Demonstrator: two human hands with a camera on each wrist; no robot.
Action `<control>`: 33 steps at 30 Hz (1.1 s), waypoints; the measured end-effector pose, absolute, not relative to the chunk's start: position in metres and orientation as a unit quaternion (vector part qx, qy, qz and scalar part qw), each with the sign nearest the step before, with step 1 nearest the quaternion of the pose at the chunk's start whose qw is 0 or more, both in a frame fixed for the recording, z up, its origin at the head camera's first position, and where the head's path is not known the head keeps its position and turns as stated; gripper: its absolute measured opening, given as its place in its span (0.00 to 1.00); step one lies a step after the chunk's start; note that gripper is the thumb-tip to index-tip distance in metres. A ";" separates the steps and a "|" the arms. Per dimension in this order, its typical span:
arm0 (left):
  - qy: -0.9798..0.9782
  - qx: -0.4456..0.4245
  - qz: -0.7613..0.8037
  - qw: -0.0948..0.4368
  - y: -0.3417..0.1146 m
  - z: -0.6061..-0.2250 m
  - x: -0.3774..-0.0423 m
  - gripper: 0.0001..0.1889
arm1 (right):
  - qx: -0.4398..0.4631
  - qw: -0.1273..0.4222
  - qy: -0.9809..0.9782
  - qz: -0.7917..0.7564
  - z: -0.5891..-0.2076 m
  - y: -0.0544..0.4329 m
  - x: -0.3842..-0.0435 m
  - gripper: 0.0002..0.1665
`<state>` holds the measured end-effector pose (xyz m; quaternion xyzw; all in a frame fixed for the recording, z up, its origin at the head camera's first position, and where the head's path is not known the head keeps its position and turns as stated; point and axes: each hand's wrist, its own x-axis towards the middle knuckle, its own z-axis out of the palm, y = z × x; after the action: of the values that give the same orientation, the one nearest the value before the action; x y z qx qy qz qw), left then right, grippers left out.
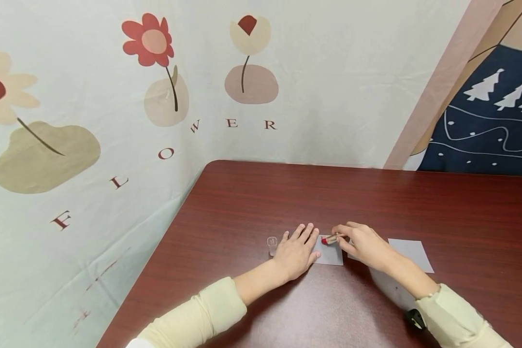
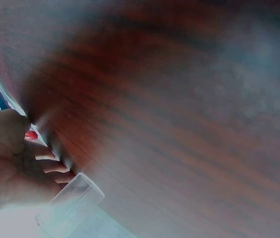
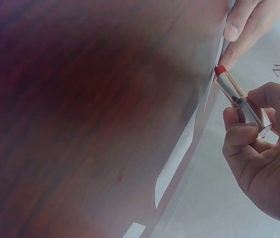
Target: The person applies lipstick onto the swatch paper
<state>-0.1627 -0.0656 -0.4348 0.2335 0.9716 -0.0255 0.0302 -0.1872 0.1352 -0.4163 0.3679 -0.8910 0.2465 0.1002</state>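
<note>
My right hand [image 1: 367,245] pinches a lipstick [image 3: 240,99] with a metallic tube, its red tip [image 1: 324,240] right at the surface of a pale paper card [image 1: 330,256]. Flat over the card's left part lies my left hand [image 1: 297,253], fingers straight and spread. Just left of that hand stands a clear lipstick cap [image 1: 272,245]. The left wrist view shows the same transparent cap [image 2: 70,206] beside the fingers. In the right wrist view, thumb and fingers curl round the lipstick's base.
Partly behind my right forearm, another pale card [image 1: 411,253] lies on the dark red-brown table [image 1: 252,203]. A patterned curtain [image 1: 330,87] with flowers and letters hangs along the table's back and left edges. A dark object [image 1: 415,319] is beside the right sleeve.
</note>
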 end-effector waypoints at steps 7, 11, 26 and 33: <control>0.971 0.234 -0.027 0.035 -0.066 -0.436 -0.163 0.30 | 0.363 0.088 -0.895 0.243 -0.415 0.135 -0.184 0.08; 0.971 0.234 -0.029 0.036 -0.066 -0.436 -0.162 0.30 | 0.364 0.084 -0.895 0.243 -0.414 0.135 -0.183 0.08; 0.972 0.231 -0.033 0.040 -0.065 -0.434 -0.163 0.31 | 0.372 0.099 -0.892 0.239 -0.415 0.134 -0.181 0.10; 0.972 0.231 -0.034 0.039 -0.065 -0.434 -0.163 0.31 | 0.368 0.094 -0.894 0.237 -0.415 0.134 -0.180 0.10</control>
<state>-0.1627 -0.0650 -0.4342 0.2311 0.9715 -0.0344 0.0386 -0.1796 0.1336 -0.4146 0.3682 -0.8943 0.2365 0.0937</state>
